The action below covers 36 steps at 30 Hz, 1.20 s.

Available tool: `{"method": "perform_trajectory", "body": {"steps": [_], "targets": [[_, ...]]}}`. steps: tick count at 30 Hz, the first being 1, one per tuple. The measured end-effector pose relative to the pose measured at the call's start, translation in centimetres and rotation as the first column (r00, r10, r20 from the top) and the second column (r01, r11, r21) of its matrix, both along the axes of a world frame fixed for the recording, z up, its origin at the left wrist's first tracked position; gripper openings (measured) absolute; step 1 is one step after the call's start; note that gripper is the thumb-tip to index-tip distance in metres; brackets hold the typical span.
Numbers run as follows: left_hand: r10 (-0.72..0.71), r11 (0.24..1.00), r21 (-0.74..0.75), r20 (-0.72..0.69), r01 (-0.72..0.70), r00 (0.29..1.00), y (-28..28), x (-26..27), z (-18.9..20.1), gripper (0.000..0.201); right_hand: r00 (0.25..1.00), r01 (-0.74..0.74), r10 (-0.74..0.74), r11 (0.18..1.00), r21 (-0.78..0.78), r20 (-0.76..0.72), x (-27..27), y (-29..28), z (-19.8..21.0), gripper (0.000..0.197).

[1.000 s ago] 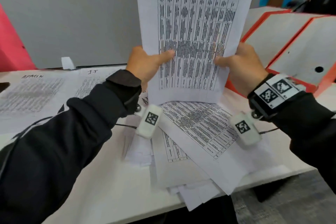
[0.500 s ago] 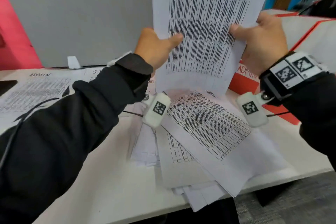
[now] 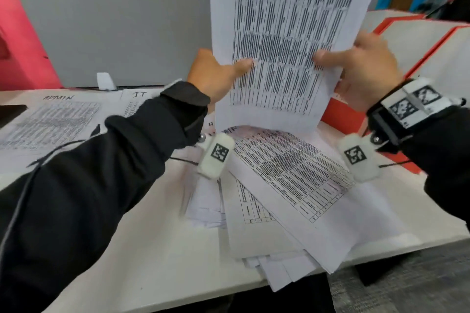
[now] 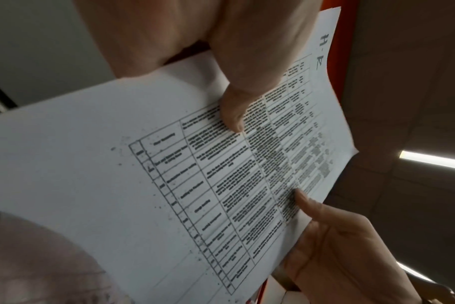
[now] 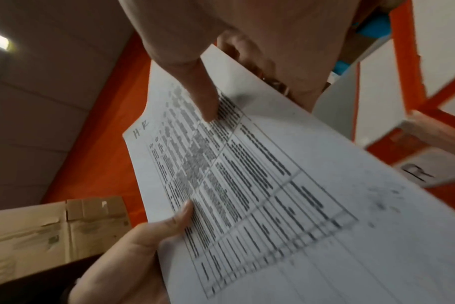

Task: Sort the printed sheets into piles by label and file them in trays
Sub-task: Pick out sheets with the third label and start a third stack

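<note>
A printed sheet [image 3: 284, 40], hand-marked "H-R" at its top, is held upright above the loose heap [image 3: 287, 185] on the desk [image 3: 132, 256], probably so the label can be read. It is pinched at its left edge by the left hand [image 3: 216, 75] and at its right edge by the right hand [image 3: 363, 68], thumbs on the printed face. Right of the heap stand orange-edged trays [image 3: 419, 40], one apparently lettered R; left of it lie piles headed ADMIN [image 3: 50, 119] and I-T [image 3: 137, 101]. The heap overhangs the desk's near edge.
</note>
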State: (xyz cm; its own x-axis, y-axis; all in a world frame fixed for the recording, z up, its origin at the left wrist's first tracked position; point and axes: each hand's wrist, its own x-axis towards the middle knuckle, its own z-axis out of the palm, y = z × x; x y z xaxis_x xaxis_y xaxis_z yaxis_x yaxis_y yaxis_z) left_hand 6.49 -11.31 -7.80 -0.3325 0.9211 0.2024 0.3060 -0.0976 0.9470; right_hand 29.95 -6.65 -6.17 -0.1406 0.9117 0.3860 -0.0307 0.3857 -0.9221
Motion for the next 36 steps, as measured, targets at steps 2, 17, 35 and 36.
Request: {"method": "perform_trajectory", "body": {"steps": [2, 17, 35, 36], "targets": [[-0.006, 1.0, 0.021, -0.009, 0.006, 1.0, 0.3, -0.1, 0.5, 0.098, 0.997, -0.066, 0.067, 0.997, 0.036, -0.036, 0.3, 0.0, 1.7, 0.039], [-0.034, 0.913, 0.408, 0.065, 0.005, 0.997, 0.2, 1.4, 3.8, 0.007, 0.995, 0.04, -0.029, 0.993, 0.107, -0.1, -1.3, 0.2, 1.8, 0.047], [0.29, 0.931, 0.35, -0.55, -0.098, 0.783, -4.9, -8.2, 2.9, 0.093, 0.956, -0.078, 0.085, 0.996, -0.036, 0.281, -11.9, -2.1, -0.3, 0.03], [0.288, 0.942, 0.322, -0.63, -0.095, 0.722, -5.8, -10.6, 2.9, 0.089, 0.95, -0.127, 0.145, 0.988, -0.082, 0.278, -13.8, -2.7, -0.6, 0.028]]}}
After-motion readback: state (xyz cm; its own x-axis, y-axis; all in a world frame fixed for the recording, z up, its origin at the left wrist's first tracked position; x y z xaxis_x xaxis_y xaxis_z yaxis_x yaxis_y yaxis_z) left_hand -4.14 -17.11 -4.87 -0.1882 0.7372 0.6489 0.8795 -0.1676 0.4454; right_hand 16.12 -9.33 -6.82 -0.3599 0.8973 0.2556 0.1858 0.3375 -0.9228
